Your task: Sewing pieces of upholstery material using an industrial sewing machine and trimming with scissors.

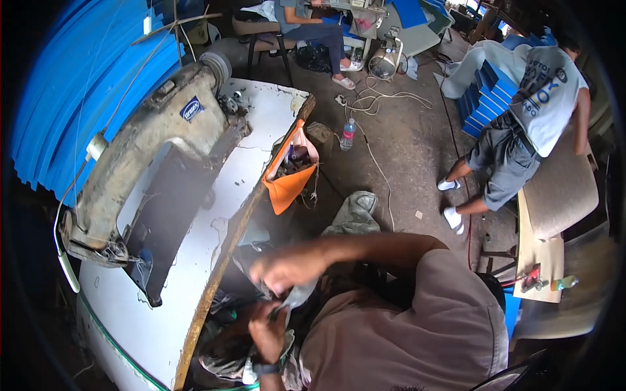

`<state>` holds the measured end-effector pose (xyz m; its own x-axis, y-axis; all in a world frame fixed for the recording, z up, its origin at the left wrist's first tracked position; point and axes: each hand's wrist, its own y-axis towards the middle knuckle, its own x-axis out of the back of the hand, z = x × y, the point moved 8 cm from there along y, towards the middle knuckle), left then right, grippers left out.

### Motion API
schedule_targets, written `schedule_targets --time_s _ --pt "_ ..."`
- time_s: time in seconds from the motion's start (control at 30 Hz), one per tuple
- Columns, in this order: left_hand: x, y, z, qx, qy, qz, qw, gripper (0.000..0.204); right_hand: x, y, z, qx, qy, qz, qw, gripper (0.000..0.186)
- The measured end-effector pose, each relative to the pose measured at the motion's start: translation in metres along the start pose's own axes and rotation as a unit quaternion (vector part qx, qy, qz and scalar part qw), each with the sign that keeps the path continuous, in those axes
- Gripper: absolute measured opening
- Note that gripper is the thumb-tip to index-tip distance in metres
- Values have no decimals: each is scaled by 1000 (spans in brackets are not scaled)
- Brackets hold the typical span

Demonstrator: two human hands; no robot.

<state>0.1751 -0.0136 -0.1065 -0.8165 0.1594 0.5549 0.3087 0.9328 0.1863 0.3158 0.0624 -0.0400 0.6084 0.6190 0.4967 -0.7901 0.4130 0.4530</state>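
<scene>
My left hand (267, 331), with a dark band on its wrist, is low in front of me, its fingers closed on a pale cloth (301, 294). Just above and beyond it is my right hand (290, 268), smeared by motion; its fingers look bent, and whether they hold anything cannot be made out. Under both hands lies bunched patterned fabric (225, 362), partly hidden by my arm. To the left, a worn beige sewing machine (153, 120) stands on a white table (124, 319) with a chipped wooden edge, apart from my hands.
An orange pouch (290, 187) holding small dark items hangs from the table edge. A water bottle (348, 134) and pale cords (378, 158) are on the floor. Blue sheets (78, 85) stack at left. One co-worker (538, 104) stands at right; another (297, 29) sits at the back.
</scene>
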Motion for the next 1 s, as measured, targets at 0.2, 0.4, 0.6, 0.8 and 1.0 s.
schedule_targets --time_s 0.2,0.4,0.6,0.8,1.0 --pt "77 -68 36 108 43 -13 993 20 -95 -56 -30 -117 21 228 966 13" --pt "45 -50 14 71 92 6 993 48 -91 -37 -12 -55 -205 203 956 10" --pt "27 -6 -35 -4 61 -52 997 27 -58 -10 19 -157 15 132 979 18" --pt "44 9 -46 47 -42 -154 986 15 26 -27 46 -114 -66 -178 975 4" --pt "52 -5 -57 37 10 -189 981 14 2 -7 77 -38 -161 -148 975 14"
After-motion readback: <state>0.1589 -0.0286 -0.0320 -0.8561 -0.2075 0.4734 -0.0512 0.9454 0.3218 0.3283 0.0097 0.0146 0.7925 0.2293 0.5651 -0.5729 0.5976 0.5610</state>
